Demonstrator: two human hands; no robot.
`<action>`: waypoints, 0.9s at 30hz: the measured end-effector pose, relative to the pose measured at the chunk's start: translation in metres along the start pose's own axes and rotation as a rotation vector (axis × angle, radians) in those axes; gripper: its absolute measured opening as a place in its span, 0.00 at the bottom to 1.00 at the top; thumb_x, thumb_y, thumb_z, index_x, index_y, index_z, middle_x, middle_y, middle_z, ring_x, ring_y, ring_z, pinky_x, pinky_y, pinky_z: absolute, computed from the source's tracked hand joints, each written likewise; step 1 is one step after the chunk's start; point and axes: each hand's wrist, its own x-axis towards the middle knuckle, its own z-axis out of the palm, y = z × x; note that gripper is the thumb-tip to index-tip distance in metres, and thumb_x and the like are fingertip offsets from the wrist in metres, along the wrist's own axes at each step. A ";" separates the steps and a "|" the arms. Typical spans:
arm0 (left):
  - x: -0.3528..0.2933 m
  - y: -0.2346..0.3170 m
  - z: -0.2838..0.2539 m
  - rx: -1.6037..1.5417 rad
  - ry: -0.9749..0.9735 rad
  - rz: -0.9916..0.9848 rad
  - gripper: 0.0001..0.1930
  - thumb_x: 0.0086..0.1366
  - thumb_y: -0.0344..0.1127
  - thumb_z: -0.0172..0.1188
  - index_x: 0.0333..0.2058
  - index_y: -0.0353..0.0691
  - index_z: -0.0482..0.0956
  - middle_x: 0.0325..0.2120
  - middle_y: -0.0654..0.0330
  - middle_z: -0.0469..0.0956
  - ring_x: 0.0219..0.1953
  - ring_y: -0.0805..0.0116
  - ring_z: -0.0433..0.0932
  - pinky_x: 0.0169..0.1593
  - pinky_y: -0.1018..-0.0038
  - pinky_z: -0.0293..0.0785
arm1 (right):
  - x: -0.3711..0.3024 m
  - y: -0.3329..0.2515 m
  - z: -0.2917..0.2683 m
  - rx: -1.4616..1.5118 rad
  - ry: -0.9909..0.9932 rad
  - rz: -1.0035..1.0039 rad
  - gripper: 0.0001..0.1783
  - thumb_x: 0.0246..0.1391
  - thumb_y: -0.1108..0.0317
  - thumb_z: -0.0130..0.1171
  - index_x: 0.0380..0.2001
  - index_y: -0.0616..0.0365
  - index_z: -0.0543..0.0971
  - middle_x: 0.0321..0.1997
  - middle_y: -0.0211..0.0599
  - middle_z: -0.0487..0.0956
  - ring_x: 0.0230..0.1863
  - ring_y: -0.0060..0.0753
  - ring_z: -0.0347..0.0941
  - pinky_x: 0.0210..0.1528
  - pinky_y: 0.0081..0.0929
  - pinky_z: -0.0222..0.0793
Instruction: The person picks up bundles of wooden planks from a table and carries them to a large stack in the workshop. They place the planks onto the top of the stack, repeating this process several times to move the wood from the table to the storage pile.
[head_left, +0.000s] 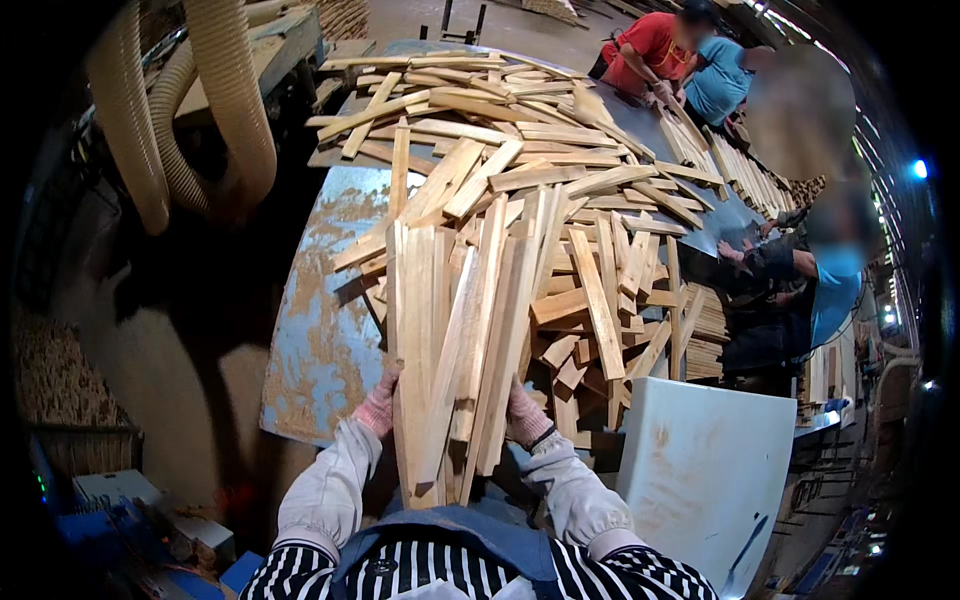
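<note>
Clasping a stick bundle [453,350] from both sides, the left hand [378,400] and right hand [527,413] grip its lower part, close before the worker [450,565]; just beyond, I see loose sticks [596,300] heaped across the blue table [325,350].

The wooden strips [438,390] ran from pale yellow to honey-brown. Pink gloves [524,414] covered the hands [376,405]; the sleeves [325,485] were off-white, the shirt [290,575] black-and-white striped, the collar cloth [490,530] blue. The tabletop [372,181] was light blue mottled with tan, the ribbed hoses [235,90] cream.
</note>
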 end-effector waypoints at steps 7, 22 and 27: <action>-0.028 -0.002 0.014 0.052 -0.034 0.104 0.47 0.55 0.63 0.74 0.66 0.41 0.69 0.58 0.57 0.78 0.57 0.60 0.79 0.62 0.57 0.77 | -0.025 0.013 0.023 -0.114 0.152 -0.101 0.48 0.55 0.30 0.65 0.67 0.56 0.70 0.61 0.41 0.78 0.58 0.38 0.77 0.58 0.40 0.77; -0.148 0.105 0.004 0.061 0.051 0.692 0.29 0.69 0.55 0.64 0.63 0.46 0.75 0.56 0.63 0.79 0.60 0.73 0.74 0.64 0.67 0.73 | -0.007 -0.031 0.174 -0.736 -0.338 -0.382 0.27 0.70 0.62 0.53 0.66 0.64 0.65 0.57 0.55 0.77 0.55 0.55 0.76 0.53 0.45 0.76; -0.217 0.115 -0.019 -0.003 0.167 0.776 0.29 0.69 0.55 0.63 0.63 0.46 0.75 0.56 0.63 0.79 0.60 0.73 0.74 0.64 0.67 0.73 | 0.089 0.016 0.180 -1.165 -0.595 -0.659 0.35 0.52 0.82 0.57 0.64 0.64 0.64 0.62 0.64 0.71 0.61 0.73 0.70 0.61 0.49 0.73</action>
